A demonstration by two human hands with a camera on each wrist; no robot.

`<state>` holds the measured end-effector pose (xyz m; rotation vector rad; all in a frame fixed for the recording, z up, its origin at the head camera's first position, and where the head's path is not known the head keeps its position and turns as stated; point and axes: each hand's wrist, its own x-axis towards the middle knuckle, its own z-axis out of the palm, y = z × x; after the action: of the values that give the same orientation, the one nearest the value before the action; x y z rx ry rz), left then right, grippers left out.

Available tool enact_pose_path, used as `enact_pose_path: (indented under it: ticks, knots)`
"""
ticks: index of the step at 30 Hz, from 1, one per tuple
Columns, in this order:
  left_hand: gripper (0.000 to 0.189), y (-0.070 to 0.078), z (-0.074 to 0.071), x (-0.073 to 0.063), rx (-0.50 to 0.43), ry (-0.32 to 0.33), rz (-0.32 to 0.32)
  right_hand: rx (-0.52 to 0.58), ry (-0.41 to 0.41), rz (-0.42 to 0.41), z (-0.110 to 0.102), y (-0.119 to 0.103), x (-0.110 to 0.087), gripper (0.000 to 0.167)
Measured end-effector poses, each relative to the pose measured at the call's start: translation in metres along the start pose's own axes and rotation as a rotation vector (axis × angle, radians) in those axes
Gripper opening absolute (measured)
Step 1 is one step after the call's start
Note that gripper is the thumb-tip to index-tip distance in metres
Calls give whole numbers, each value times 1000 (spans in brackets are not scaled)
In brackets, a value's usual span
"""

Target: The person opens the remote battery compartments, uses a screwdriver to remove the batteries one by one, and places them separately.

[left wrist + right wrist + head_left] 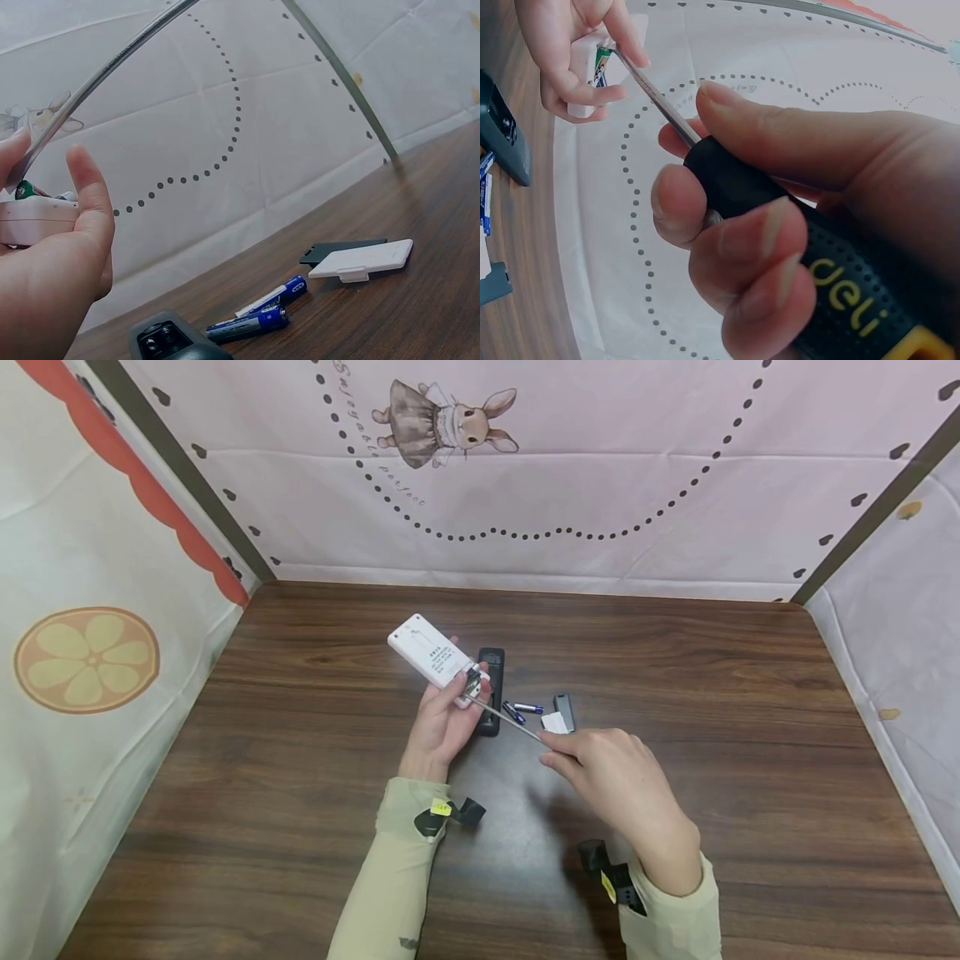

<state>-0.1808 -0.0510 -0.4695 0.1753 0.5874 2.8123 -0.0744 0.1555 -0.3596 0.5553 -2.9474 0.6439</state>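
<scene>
My left hand holds a white remote control above the table, its printed back facing up. A green battery shows in the remote's uncovered battery bay, beside another battery. My right hand grips the black handle of a screwdriver, fingers curled round it and thumb along the top. The screwdriver's metal tip reaches the end of the green battery; whether it is wedged under it I cannot tell. Below the left hand lies a black remote control with its battery bay uncovered.
Two blue batteries lie right of the black remote. Beside them a white battery cover leans on a dark grey cover. Fabric walls border the wooden table at the back and sides.
</scene>
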Motion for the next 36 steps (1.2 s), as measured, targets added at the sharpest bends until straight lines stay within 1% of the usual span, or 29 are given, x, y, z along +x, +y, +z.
enact_pose_path:
  ticks: [2, 6, 9, 12, 17, 20, 25, 27, 30, 33, 36]
  knots:
    - [60, 0, 0, 0, -5, -1, 2, 14, -1, -13, 0, 2, 0, 28]
    - [61, 0, 0, -1, -21, -3, 12, 58, -36, -35, -2, 6, 1, 27]
    - [64, 1, -1, -1, -33, 6, 20, 81, -64, -36, -4, 9, 0, 28]
    - [65, 1, -2, 0, -34, 23, 22, 83, -62, -35, -6, 11, -1, 28]
    - [63, 2, 0, -1, -41, 63, 15, 83, -54, -7, -11, 18, -3, 30]
    - [66, 2, 0, -1, -47, 67, 7, 85, -39, 1, -12, 22, -3, 31]
    - [66, 1, 0, 0, -46, 52, 2, 86, -12, 7, -12, 27, -3, 32]
    - [65, 1, 0, 0, -33, 52, 2, 90, -8, 11, -12, 28, -3, 33]
    - [65, 1, -1, 0, 12, 74, -3, 104, -4, 24, -12, 31, -2, 34]
    - [65, 1, -1, 1, 87, 102, -9, 116, -14, 49, -14, 34, -2, 34]
    - [66, 0, -1, 2, 182, 120, -23, 123, -38, 92, -16, 39, -3, 34]
